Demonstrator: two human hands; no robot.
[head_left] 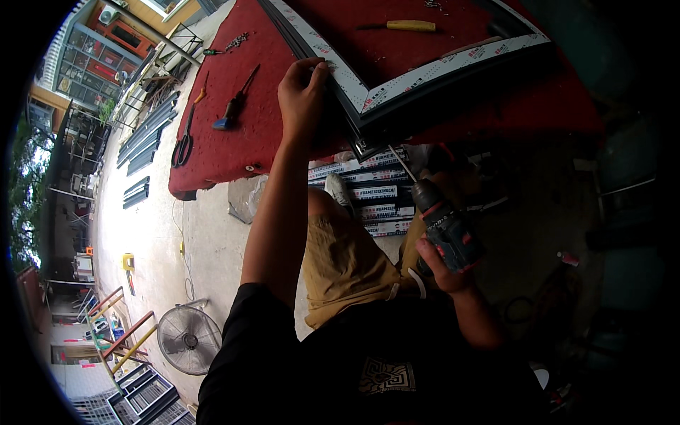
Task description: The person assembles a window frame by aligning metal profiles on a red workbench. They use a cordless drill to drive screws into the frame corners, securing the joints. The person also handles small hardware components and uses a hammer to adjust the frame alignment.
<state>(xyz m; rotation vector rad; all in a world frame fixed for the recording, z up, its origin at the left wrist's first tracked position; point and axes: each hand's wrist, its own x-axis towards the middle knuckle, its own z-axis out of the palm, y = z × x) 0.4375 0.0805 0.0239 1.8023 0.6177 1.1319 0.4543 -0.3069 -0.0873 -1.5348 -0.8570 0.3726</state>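
Note:
A dark metal window frame (453,65), its upper faces covered with white printed film, lies on a red cloth-covered table (262,134). One corner juts past the table's near edge. My left hand (303,88) grips the frame's left bar, thumb on top and fingers over the outer side. In my right hand (443,268) is a dark cordless drill (446,230), held by its handle. Its long bit (402,164) points up toward the underside of the jutting corner; whether the tip touches the frame I cannot tell.
On the cloth lie scissors (183,147), a screwdriver (230,113), a yellow-handled tool (411,26) and loose screws (237,41). Film-wrapped profiles (379,193) lie on the floor beneath the table edge. A floor fan (189,340) stands at left, and dark profiles (147,138) lie farther off.

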